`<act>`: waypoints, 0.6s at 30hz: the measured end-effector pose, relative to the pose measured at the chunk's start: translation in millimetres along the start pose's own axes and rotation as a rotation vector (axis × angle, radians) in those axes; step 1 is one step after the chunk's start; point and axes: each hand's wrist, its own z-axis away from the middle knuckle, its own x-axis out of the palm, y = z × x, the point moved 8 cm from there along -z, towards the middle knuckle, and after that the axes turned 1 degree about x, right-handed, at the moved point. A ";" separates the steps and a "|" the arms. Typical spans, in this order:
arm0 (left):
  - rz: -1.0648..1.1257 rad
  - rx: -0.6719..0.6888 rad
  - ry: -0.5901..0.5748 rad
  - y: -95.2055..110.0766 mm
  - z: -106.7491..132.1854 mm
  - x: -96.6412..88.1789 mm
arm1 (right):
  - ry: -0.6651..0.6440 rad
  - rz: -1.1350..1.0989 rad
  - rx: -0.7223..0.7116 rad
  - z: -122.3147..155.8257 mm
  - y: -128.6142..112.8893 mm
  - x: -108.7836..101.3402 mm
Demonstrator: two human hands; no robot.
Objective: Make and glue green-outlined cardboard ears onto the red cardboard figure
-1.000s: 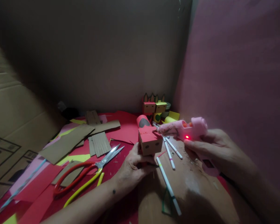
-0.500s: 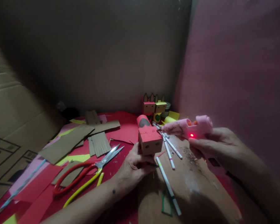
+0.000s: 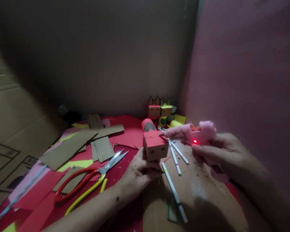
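Head view: clasping red-topped box (image 3: pixel 156 149) in curled left grip (image 3: pixel 139 167), pink glue gun (image 3: pixel 200 132), three o'clock, in curled right grip (image 3: pixel 219 150).

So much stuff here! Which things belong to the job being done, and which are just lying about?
In the job:
pink glue gun, in the right grip
red-topped box figure, in the left grip

Seemingly just lying about:
scissors
cardboard strips
white pens
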 end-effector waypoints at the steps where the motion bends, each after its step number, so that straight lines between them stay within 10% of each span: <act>1: 0.000 0.001 -0.001 -0.1 0.0 -0.1 | 0.004 0.005 -0.007 1.0 -1.9 -1.0; 18: 0.019 0.019 0.000 3.9 -0.5 0.7 | 0.038 -0.031 0.012 1.8 0.9 -2.3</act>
